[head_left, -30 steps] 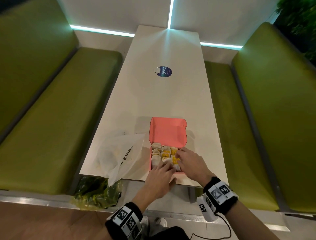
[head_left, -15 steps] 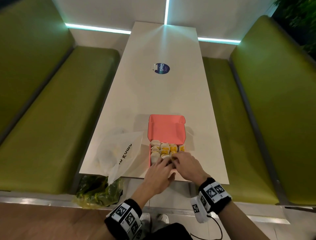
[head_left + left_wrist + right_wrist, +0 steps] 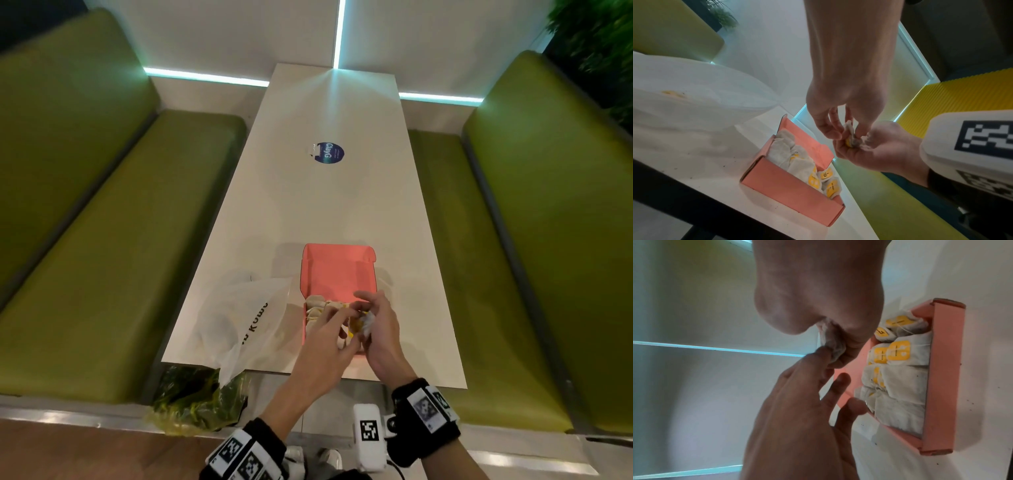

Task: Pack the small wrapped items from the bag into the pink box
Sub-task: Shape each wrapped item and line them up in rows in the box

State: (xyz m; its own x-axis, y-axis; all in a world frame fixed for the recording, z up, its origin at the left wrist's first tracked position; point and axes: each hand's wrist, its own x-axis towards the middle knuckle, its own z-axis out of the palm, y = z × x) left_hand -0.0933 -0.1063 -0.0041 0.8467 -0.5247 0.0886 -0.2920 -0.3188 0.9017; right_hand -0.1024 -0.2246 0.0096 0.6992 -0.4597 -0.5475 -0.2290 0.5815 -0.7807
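The pink box (image 3: 337, 267) stands open near the table's front edge, with several white wrapped items (image 3: 318, 305) with yellow labels packed inside (image 3: 900, 386). Both hands hover just above its right part and share one wrapped item (image 3: 359, 323). My left hand (image 3: 342, 325) pinches this item (image 3: 851, 138) from above with thumb and fingertips. Beneath it, my right hand (image 3: 368, 315) cups it with curled fingers (image 3: 875, 151). The white plastic bag (image 3: 239, 322) lies crumpled to the left of the box.
A green and yellow plastic bag (image 3: 198, 401) hangs off the table's front left corner. A round blue sticker (image 3: 329, 153) sits mid-table. Green benches (image 3: 102, 274) flank the table on both sides. The box sits close to the front edge (image 3: 342, 375).
Both hands have lifted from the packed items in the box. They now hold one wrapped item between them, just above the box.
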